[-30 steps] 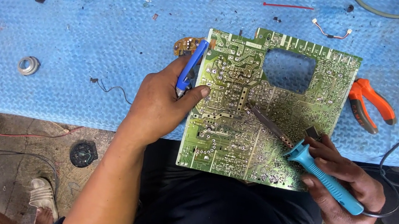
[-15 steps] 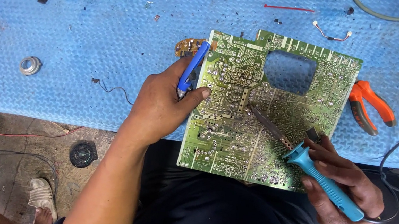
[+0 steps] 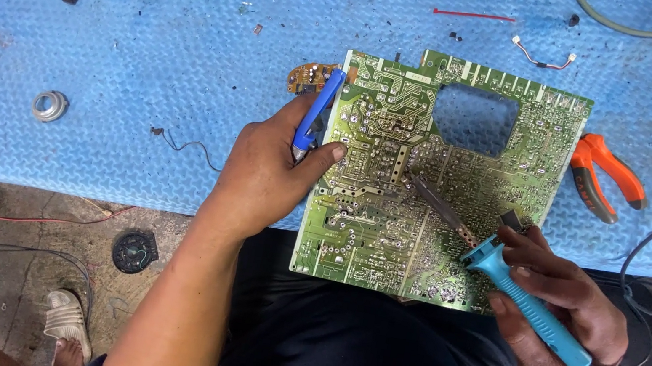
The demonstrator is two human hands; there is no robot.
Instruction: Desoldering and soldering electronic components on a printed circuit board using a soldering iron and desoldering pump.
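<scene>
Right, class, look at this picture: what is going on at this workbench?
A seated person works on a green circuit board lying solder side up at the edge of a blue mat. The right hand holds a blue-handled soldering iron, its tip resting on the middle of the board. The left hand steadies the board's left edge and grips a blue pen-shaped tool. Orange-handled pliers lie to the right.
</scene>
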